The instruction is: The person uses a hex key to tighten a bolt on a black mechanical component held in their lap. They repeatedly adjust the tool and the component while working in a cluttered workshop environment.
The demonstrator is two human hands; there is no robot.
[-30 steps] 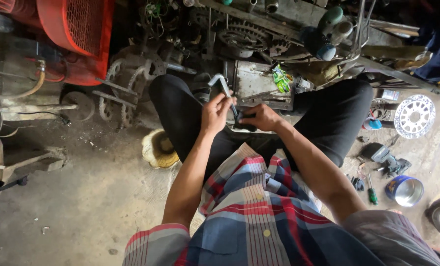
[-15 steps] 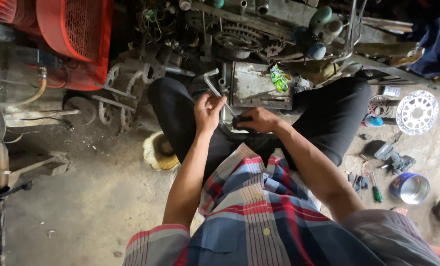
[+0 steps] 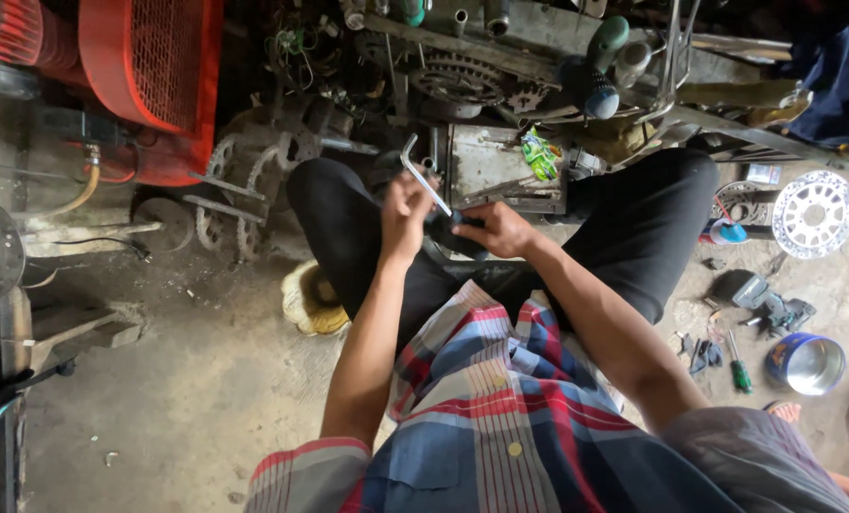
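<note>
Your left hand point(image 3: 407, 211) has its fingers clamped on a bent metal wrench point(image 3: 424, 177), its tip set into a small dark part point(image 3: 455, 235) gripped by your right hand point(image 3: 500, 229) above your lap. The wrench remains engaged, so the turning looks unfinished.

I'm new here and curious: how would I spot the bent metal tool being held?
Start at the big red machine, then look right to the person's left hand over black trousers. The L-shaped hex key rises from it, the only bright bent silver rod there.

L hand point(image 3: 407, 211) grips bent metal hex key point(image 3: 423, 177), R hand point(image 3: 500, 230) clasps dark part point(image 3: 455, 234) btwn knees
</note>
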